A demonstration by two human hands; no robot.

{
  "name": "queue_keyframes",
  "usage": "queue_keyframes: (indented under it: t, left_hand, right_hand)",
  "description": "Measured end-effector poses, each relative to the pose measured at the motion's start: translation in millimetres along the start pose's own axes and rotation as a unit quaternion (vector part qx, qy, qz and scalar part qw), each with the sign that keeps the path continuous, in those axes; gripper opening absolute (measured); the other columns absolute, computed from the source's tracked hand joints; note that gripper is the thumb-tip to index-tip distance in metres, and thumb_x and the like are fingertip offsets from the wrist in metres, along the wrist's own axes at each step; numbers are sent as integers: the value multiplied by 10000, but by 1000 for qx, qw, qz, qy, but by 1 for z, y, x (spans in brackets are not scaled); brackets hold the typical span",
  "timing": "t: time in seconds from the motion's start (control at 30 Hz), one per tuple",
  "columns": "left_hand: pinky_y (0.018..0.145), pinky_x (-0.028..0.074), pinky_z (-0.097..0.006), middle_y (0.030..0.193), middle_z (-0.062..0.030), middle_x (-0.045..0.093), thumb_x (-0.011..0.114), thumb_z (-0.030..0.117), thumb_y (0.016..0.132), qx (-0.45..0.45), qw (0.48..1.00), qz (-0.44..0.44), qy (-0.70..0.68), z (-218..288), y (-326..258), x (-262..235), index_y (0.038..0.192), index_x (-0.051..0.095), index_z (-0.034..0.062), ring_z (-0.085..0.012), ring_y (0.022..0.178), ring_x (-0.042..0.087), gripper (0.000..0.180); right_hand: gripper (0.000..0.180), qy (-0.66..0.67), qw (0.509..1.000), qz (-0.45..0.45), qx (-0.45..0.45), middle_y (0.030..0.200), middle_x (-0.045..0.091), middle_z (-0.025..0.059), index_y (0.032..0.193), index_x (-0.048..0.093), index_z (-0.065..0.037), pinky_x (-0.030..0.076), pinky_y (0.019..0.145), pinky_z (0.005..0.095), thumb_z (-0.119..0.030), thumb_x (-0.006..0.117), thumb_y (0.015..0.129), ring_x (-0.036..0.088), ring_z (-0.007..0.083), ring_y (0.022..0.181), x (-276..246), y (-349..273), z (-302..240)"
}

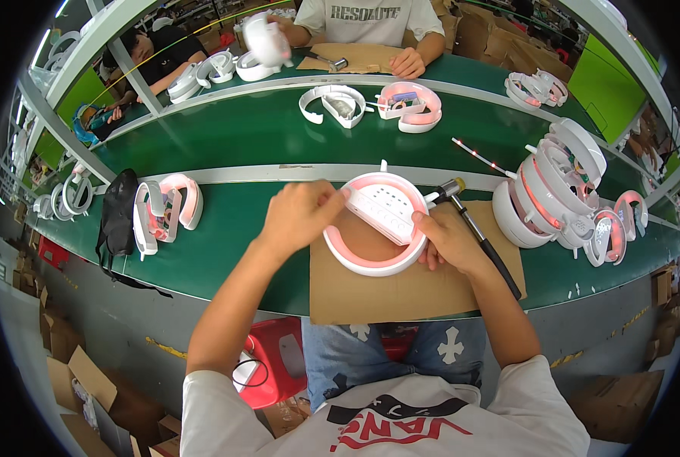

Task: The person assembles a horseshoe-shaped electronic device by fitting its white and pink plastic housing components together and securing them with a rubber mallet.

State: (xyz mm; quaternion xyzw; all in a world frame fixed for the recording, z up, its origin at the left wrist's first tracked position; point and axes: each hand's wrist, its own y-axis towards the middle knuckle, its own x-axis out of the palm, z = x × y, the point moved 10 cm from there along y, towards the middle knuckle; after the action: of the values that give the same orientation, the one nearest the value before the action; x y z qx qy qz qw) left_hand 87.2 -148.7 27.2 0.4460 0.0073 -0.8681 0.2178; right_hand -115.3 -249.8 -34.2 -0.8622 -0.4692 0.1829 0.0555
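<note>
A white ring-shaped device housing [374, 265] with a pink inner band stands over a brown cardboard sheet [401, 298] in front of me. A white panel with small holes and a row of buttons crosses its middle. My left hand [302, 217] is closed at the ring's upper left, thumb and fingertips on the edge of the panel. On the right side, my right hand [448, 240] grips the rim, thumb on top and fingers beneath. A hammer [486, 247] with a black handle lies just beyond my right hand, its head near the ring.
At right, several white-and-pink housings [542, 194] are stacked, with smaller parts [608, 238] alongside. To the left lie a black pouch [119, 213] and open housing parts [148, 221]. More halves [410, 107] rest on the green belt [225, 133]. Across it, a co-worker [370, 23] handles a white housing.
</note>
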Motion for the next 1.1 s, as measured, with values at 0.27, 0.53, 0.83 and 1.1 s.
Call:
queue_keyframes:
  t: [0.27, 0.53, 0.83, 1.1]
  left_hand:
    - [675, 557, -361, 726, -137, 712, 566, 514, 940, -147, 985, 58, -73, -115, 120, -19, 925, 725, -25, -227, 647, 707, 563]
    - [718, 576, -401, 1013, -171, 719, 593, 603, 858, -356, 918, 164, 69, -217, 176, -36, 1089, 702, 0, -262, 774, 726, 655]
    - [564, 611, -339, 972, -165, 678, 584, 240, 908, -310, 883, 225, -271, -247, 218, -42, 1111, 605, -52, -228, 698, 708, 355]
    - [869, 526, -438, 1157, -276, 658, 706, 293, 847, 106, 981, 143, 74, -33, 244, 4, 1326, 523, -44, -373, 1050, 668, 614]
  right_hand:
    - [604, -28, 997, 60, -35, 562, 602, 83, 776, 676, 43, 436, 425, 298, -503, 528, 987, 564, 154, 427, -9, -4, -8]
    - [683, -79, 991, 104, -15, 613, 623, 171, 873, 655, 77, 499, 561, 403, -596, 562, 938, 645, 290, 548, -15, -6, -5]
    - [725, -98, 992, 78, -19, 730, 667, 220, 993, 637, 79, 499, 669, 480, -637, 556, 912, 671, 394, 690, -10, 0, 9]
    - [746, -102, 990, 92, -37, 717, 665, 206, 932, 650, 79, 494, 648, 481, -660, 559, 901, 667, 380, 667, -15, 5, 11]
